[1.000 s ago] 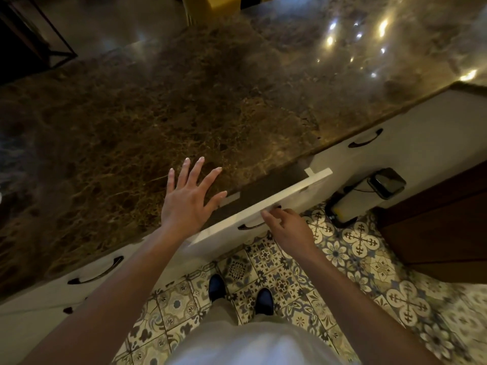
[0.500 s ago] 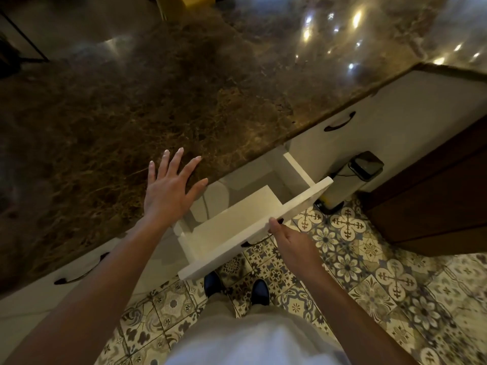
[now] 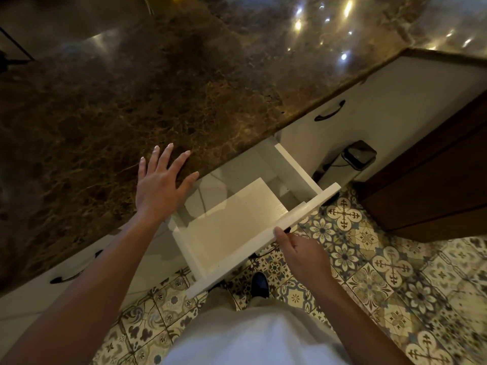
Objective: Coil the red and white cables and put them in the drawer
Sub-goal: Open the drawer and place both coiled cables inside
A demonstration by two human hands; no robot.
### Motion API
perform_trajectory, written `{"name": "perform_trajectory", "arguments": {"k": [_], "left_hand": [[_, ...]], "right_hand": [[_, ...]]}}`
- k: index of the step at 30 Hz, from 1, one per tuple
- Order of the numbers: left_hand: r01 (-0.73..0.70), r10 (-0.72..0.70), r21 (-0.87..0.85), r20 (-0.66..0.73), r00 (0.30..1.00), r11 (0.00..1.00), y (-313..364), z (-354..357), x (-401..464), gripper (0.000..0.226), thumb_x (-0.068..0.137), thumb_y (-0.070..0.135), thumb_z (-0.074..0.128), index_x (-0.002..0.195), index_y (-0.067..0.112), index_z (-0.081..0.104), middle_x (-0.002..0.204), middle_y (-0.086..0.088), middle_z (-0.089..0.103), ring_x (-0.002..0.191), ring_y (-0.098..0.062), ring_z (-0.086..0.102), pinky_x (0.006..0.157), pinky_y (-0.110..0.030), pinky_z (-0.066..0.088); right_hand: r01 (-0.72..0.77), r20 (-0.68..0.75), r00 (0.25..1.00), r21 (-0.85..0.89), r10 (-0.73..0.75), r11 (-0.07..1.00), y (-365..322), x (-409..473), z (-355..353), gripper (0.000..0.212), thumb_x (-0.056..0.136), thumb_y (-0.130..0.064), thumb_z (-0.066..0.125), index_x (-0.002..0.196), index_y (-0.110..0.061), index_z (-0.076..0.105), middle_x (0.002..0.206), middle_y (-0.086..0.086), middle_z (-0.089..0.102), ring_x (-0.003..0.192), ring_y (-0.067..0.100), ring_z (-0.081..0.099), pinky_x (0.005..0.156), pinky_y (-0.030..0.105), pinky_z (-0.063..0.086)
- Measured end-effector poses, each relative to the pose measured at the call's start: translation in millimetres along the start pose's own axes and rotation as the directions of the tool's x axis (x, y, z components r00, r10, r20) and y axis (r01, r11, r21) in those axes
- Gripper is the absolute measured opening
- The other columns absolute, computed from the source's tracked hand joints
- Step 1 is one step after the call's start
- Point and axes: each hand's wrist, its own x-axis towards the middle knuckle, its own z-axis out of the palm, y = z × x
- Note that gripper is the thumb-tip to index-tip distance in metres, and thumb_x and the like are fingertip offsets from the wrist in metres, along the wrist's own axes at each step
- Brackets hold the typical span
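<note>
Drawer-opening step: my right hand [image 3: 303, 252] pinches the empty white wooden drawer [image 3: 232, 230] front; left hand [image 3: 160, 185], fingers splayed, holds nothing. Next, I fetch the cables, unseen.

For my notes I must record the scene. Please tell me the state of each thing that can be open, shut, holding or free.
Middle drawer: pulled open, nothing seen inside.
Right drawer: shut.
Left drawer: shut.
Left hand: open, fingers spread, at the countertop edge.
Right hand: gripping the middle drawer's front.
Cables: none in view.
</note>
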Motion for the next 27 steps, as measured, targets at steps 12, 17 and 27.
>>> {"name": "perform_trajectory", "arguments": {"k": [12, 17, 27], "left_hand": [[-0.016, 0.016, -0.01, 0.006, 1.0, 1.0, -2, -2, -1, 0.071, 0.1, 0.073, 0.024, 0.159, 0.035, 0.037, 0.172, -0.009, 0.028, 0.161, -0.035, 0.018, 0.128, -0.059, 0.012], [0.01, -0.015, -0.158, -0.032, 0.999, 0.987, -1, -5, -1, 0.055, 0.106, 0.057, 0.047, 0.152, 0.027, 0.051, 0.166, -0.009, 0.04, 0.158, -0.033, 0.026, 0.128, -0.058, 0.013], [0.13, -0.35, -0.732, -0.155, 0.924, 0.668, -8, -41, -52, 0.025, 0.108, 0.019, 0.056, 0.128, 0.031, 0.065, 0.143, 0.0, 0.061, 0.138, -0.016, 0.054, 0.113, -0.03, 0.045]], "right_hand": [[-0.013, 0.003, 1.0, 0.067, 0.012, 0.998, 13, -15, -3, 0.053, 0.097, -0.076, 0.025, 0.062, -0.05, 0.056, 0.056, -0.005, 0.054, 0.06, 0.015, 0.057, 0.056, 0.03, 0.037], [-0.002, -0.103, 0.995, 0.086, 0.011, 0.996, 12, -20, -13, 0.059, 0.097, -0.075, 0.032, 0.066, -0.035, 0.062, 0.062, -0.009, 0.056, 0.062, 0.009, 0.057, 0.057, 0.029, 0.038], [0.333, -0.226, 0.928, 0.157, -0.295, 0.93, -55, 6, -46, 0.052, 0.1, -0.059, 0.038, 0.081, -0.021, 0.068, 0.071, -0.008, 0.061, 0.064, 0.01, 0.058, 0.058, 0.032, 0.047]]}}
